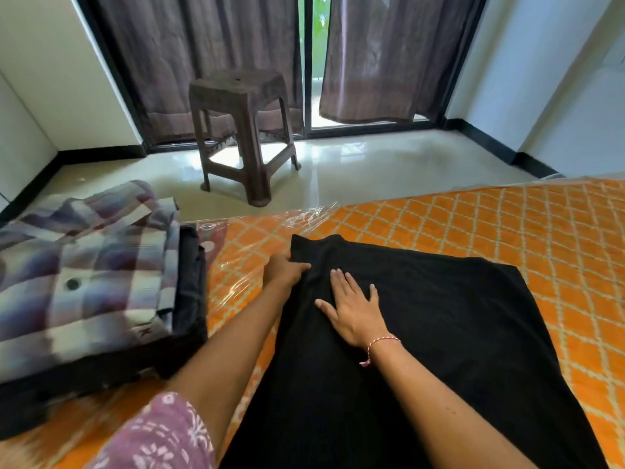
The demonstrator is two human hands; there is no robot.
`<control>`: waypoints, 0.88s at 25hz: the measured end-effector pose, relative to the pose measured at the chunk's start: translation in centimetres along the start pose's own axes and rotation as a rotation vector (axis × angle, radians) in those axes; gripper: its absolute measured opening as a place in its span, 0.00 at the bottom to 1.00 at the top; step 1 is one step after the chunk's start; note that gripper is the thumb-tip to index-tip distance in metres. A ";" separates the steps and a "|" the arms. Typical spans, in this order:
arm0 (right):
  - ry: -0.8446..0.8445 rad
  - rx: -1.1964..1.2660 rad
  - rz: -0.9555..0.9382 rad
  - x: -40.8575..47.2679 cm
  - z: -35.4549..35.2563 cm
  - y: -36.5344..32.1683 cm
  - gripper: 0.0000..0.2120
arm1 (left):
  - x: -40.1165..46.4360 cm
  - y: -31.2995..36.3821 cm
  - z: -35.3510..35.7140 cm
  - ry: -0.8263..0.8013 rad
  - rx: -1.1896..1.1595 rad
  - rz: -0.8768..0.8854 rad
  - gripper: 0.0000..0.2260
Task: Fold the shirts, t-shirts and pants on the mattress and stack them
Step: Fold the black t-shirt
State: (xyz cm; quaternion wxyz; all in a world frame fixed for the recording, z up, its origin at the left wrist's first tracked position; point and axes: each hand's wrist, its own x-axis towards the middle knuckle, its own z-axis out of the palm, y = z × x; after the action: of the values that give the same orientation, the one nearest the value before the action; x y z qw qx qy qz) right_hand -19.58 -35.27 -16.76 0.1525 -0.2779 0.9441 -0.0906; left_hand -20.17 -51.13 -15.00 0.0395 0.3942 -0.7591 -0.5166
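A black garment [439, 333] lies spread flat on the orange patterned mattress [558, 248], reaching from the mattress's far edge down to the frame's bottom. My left hand [284, 270] grips its left edge near the far corner. My right hand [353, 308] rests flat on the cloth with fingers apart, just right of the left hand. At the left sits a stack of folded clothes: a plaid shirt [84, 282] on top, dark garments [191, 282] under it.
A brown plastic stool [241, 130] stands on the shiny tiled floor [389, 164] beyond the mattress. Dark curtains [389, 55] hang over a glass door behind it. Clear plastic wrap [304, 213] covers the mattress edge. White walls close both sides.
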 end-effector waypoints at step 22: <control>0.551 0.352 0.956 -3.1 -7.5 25.2 0.22 | 6.3 2.0 -0.2 -0.071 -0.334 -0.029 0.05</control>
State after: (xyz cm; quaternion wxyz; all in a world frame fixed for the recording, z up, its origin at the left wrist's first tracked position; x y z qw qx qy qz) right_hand -32.14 -12.03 -15.47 -0.0310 0.2430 0.9402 -0.2365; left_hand -25.49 -54.94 -15.46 0.0705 0.3745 -0.6579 -0.6496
